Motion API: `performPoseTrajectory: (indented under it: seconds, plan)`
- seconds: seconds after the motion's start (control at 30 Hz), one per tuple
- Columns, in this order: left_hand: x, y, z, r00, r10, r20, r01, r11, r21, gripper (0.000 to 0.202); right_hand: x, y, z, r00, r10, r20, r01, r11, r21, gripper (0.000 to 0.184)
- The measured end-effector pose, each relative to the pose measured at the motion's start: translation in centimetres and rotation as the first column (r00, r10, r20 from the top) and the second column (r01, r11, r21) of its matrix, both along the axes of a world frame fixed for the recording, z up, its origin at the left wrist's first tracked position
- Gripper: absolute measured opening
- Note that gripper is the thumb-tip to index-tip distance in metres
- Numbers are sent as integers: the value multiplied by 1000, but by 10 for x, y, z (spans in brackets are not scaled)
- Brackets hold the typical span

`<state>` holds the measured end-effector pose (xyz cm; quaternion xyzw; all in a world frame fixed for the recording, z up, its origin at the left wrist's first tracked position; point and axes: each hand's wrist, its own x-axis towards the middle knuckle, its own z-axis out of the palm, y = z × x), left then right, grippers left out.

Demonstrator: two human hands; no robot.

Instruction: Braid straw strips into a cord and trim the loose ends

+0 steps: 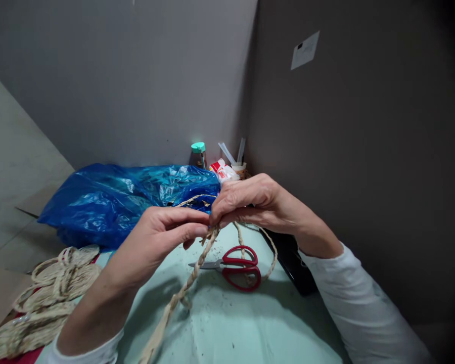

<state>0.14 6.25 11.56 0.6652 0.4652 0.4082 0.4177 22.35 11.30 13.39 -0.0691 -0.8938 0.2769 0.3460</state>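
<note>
A pale braided straw cord runs from the bottom edge up to my two hands, which meet above a light green table. My left hand pinches the top of the braid with closed fingers. My right hand has its fingers pressed together on the same strands, just to the right of the left fingertips. A thinner loose length of the cord loops down behind my right hand. Red-handled scissors lie shut on the table below the hands.
A crumpled blue plastic bag lies behind the hands. Coiled braided straw pieces are piled at the left. A bottle with a green cap, a cup of sticks and a dark flat object sit by the walls.
</note>
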Motion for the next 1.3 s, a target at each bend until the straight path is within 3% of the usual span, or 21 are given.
performPoseTrajectory:
  seconds: [0.23, 0.37, 0.5, 0.63, 0.8, 0.93, 1.03, 1.1, 1.2, 1.3]
  plan:
    - [12, 3, -6, 986, -43, 164, 66, 988, -138, 9, 1, 1, 1, 999, -3, 47, 3, 1000, -4, 17]
    - [14, 1, -7, 980, 30, 199, -4, 992, -126, 4, -4, 5, -6, 1000, -13, -24, 10, 994, -110, 12]
    - [14, 0, -9, 968, 145, 204, -135, 989, -63, 3, -12, 7, -13, 988, -70, -136, 23, 948, -319, 15]
    - [11, 1, -12, 966, 162, 202, -157, 987, -39, 6, -17, 7, -16, 983, -86, -161, 2, 888, -459, 16]
    - [10, 3, -12, 973, 125, 195, -122, 992, -29, 10, -19, 10, -18, 978, -95, -184, -17, 849, -528, 19]
    - [12, 1, -10, 983, 176, 50, -177, 984, 17, 20, -21, 11, -20, 975, -107, -197, -17, 838, -545, 18]
    - [15, -2, -8, 961, 256, -103, -245, 963, 108, 23, -22, 10, -19, 971, -136, -197, 8, 840, -543, 15]
    - [16, -6, -7, 930, 315, -189, -266, 932, 246, 21, -23, 9, -19, 969, -170, -180, 50, 847, -530, 14]
    - [17, -11, -7, 872, 408, -270, -236, 835, 498, 14, -24, 8, -20, 966, -224, -132, 131, 858, -496, 13]
    - [18, -15, -5, 839, 454, -301, -171, 745, 645, 9, -24, 5, -19, 963, -245, -113, 187, 907, -377, 9]
